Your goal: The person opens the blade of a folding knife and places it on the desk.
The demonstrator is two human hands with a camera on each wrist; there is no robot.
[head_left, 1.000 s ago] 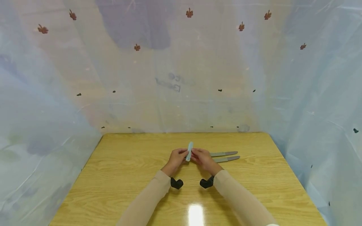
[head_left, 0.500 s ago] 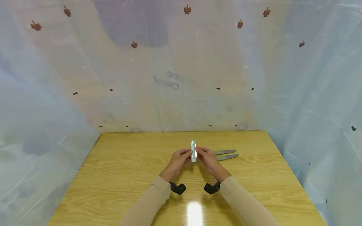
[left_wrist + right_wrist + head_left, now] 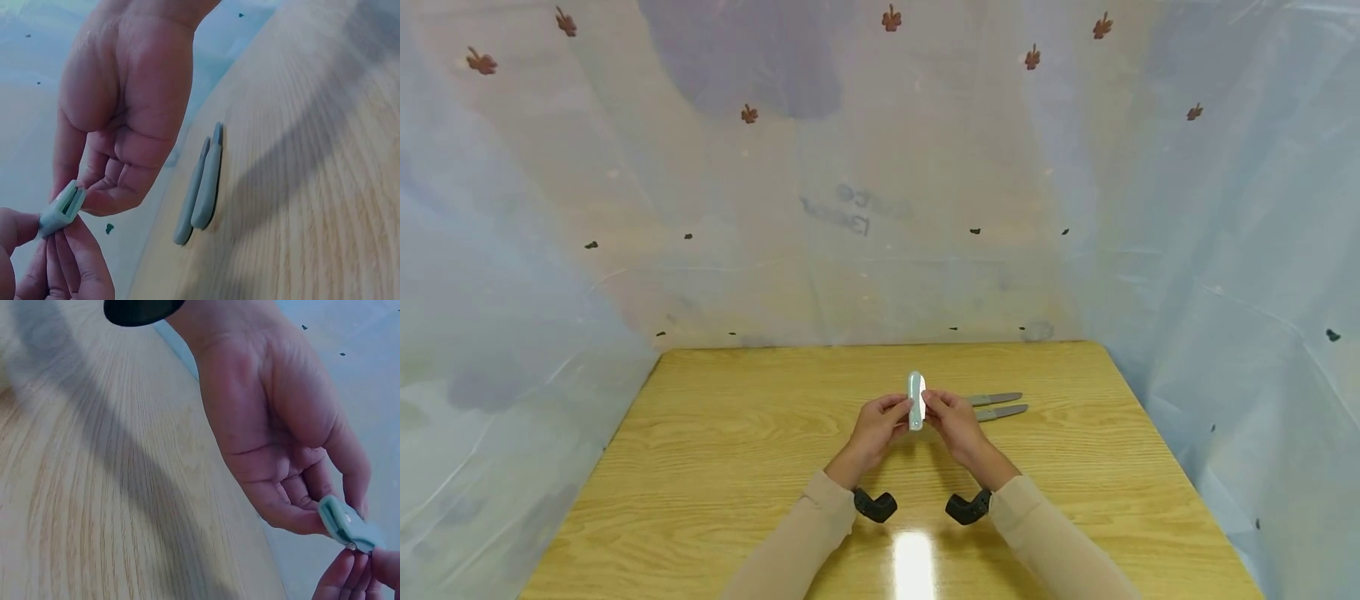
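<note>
A folding knife (image 3: 915, 402) with a pale green handle is held above the table at mid-view in the head view, roughly upright. My left hand (image 3: 871, 427) pinches its handle from the left, the thumb across it. From the right, the fingertips of my right hand (image 3: 961, 427) pinch the bright strip along its side, which looks like the blade. In the left wrist view, the handle (image 3: 59, 212) shows a slot at its end, with the large right hand (image 3: 134, 94) above it. The right wrist view shows the slotted handle (image 3: 347, 522) between the fingers of both hands.
Two similar knives with green-grey handles and grey blades lie on the table to the right, an upper knife (image 3: 1000, 399) and a lower knife (image 3: 1006, 412). Patterned plastic sheeting (image 3: 820, 283) stands behind the wooden table (image 3: 760, 433). Both wrists carry black cameras (image 3: 876, 506).
The held knife has turned from a slight tilt to nearly upright and shifted a little right. A bright strip now shows along its right side. Both hands keep their pinch.
</note>
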